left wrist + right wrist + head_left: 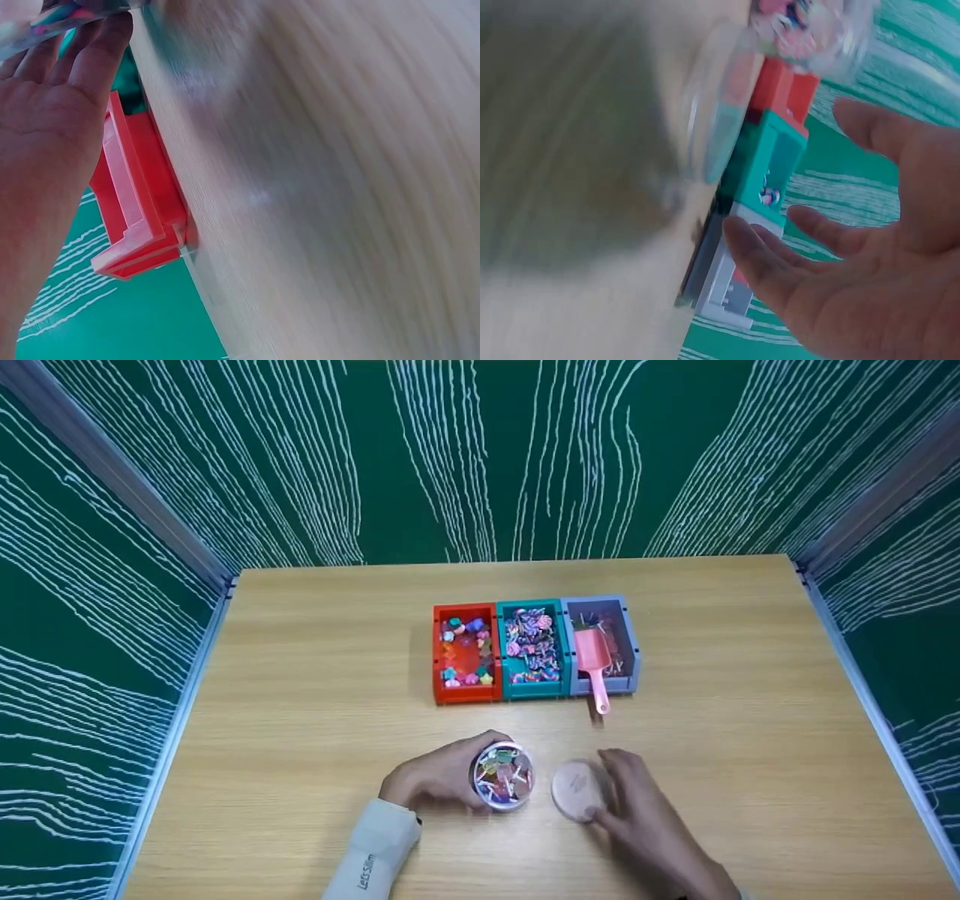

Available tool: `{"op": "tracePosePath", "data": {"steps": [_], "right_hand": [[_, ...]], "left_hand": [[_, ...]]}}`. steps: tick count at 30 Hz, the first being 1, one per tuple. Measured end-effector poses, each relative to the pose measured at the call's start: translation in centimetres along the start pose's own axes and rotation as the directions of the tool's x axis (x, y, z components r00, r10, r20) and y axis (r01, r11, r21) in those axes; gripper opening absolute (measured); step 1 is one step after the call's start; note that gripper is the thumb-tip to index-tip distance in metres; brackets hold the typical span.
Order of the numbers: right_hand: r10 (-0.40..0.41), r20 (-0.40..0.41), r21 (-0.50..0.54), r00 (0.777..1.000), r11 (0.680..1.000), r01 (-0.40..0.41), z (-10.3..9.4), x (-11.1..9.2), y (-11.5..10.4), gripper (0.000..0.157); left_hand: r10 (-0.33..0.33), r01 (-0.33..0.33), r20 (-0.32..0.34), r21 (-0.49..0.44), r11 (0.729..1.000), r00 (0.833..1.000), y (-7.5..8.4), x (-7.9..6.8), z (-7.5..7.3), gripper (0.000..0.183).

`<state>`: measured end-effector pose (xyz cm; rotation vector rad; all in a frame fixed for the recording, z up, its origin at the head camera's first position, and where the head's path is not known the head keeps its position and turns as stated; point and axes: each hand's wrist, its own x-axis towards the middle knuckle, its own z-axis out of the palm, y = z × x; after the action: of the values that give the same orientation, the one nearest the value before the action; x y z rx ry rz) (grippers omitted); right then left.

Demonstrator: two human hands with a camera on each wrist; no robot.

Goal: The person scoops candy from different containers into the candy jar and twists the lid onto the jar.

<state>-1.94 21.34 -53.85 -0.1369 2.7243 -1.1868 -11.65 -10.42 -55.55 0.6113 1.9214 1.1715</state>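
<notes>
My left hand [450, 772] grips a clear round jar [504, 777] around its left side. The jar has no lid on and shows a mix of small colourful lollipop-like pieces inside. At the top corner of the left wrist view, the palm [52, 135] faces the jar's base. To the right of the jar, a round translucent lid [577, 791] lies close over the tabletop. My right hand [637, 810] is beside it, thumb and fingers spread at its right edge. From the right wrist, the fingers [757, 259] look loosely extended and apart from the lid [714, 105].
Three joined bins stand beyond the hands: red [466, 695], teal [534, 690] and lilac [626, 682]. Small colourful pieces lie in each. A pink scoop [594, 652] rests in the lilac bin, its handle over the front edge. Green walls with white lines surround the wooden table [300, 675].
</notes>
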Motion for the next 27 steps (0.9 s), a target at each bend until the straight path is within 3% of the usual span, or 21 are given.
{"op": "tracePosePath", "data": {"steps": [7, 14, 17, 21, 27], "right_hand": [[0.011, 0.156, -0.168, 0.988, 0.986, 0.015, 2.2, 0.3, -1.0, 0.103], [0.000, 0.154, -0.324, 0.988, 0.945, 0.050, 4.0, 0.8, -1.1, 0.098], [-0.042, 0.130, -0.378, 0.991, 0.922, 0.089, 4.3, 0.9, -1.1, 0.091], [-0.067, 0.085, -0.342, 0.994, 0.935, 0.092, 3.9, 0.9, -1.3, 0.088], [0.011, 0.066, -0.166, 0.998, 0.986, 0.000, 2.9, 1.0, -2.1, 0.092]], "left_hand": [[-0.002, 0.002, -0.010, 0.036, 0.999, 1.000, -0.1, 0.0, 0.0, 0.093], [-0.008, 0.008, -0.010, 0.029, 1.000, 1.000, -0.1, 0.1, 0.0, 0.092], [0.007, -0.007, -0.012, 0.030, 1.000, 1.000, -0.1, 0.0, 0.0, 0.091], [0.029, -0.028, -0.016, 0.018, 0.999, 0.999, -0.1, -0.1, 0.1, 0.091], [0.028, -0.027, -0.015, 0.038, 0.999, 0.999, -0.1, 0.1, 0.1, 0.093]]}}
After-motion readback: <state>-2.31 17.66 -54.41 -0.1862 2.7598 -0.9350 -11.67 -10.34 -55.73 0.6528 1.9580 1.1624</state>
